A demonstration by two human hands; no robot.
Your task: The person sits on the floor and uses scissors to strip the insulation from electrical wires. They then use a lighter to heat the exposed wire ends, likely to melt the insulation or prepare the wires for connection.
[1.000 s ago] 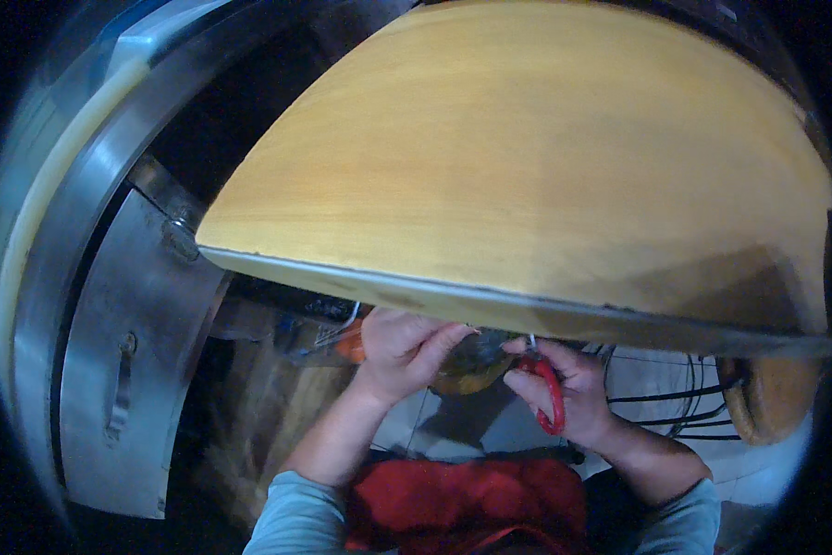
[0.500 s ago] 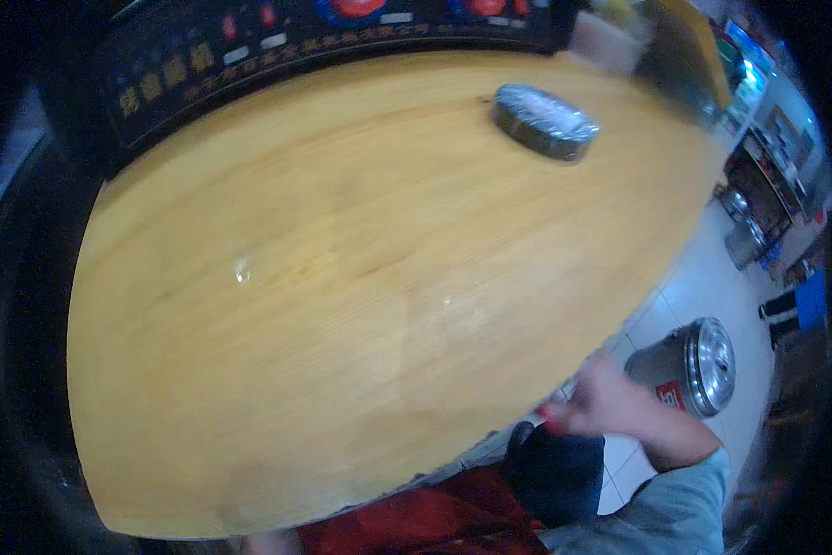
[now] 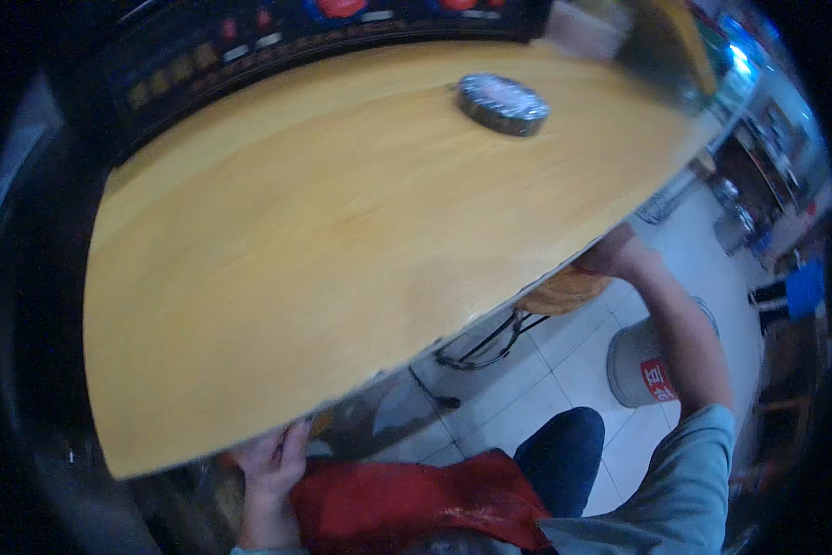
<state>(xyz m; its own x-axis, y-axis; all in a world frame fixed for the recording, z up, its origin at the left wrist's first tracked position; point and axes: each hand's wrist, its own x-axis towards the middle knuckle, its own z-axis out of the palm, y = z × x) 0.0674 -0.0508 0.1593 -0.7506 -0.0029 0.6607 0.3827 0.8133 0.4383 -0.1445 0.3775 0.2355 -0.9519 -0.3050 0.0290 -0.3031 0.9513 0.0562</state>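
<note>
A large yellow wooden tabletop (image 3: 342, 222) fills most of the view. At its near left edge, my left hand (image 3: 272, 464) is closed on the rim, with part of the fingers passing underneath. My right hand (image 3: 616, 253) meets the near edge farther to the right, close to a stool's round wooden seat (image 3: 566, 294); its fingers are hidden by the tabletop. Something small and red shows beside that hand, too unclear to name. Toward the far side of the tabletop lies a round, flat pack (image 3: 502, 104) in shiny wrapping, out of reach of both hands.
A dark printed panel (image 3: 286, 42) stands behind the table. Below the right edge, a metal pail (image 3: 630, 365) with a red label stands on the tiled floor (image 3: 545, 388). Another person in blue (image 3: 804, 289) is at the far right.
My right hand has moved up along the table edge, and my left hand has come into view at the rim. The near edge sits farther from my body, uncovering the stool and floor.
</note>
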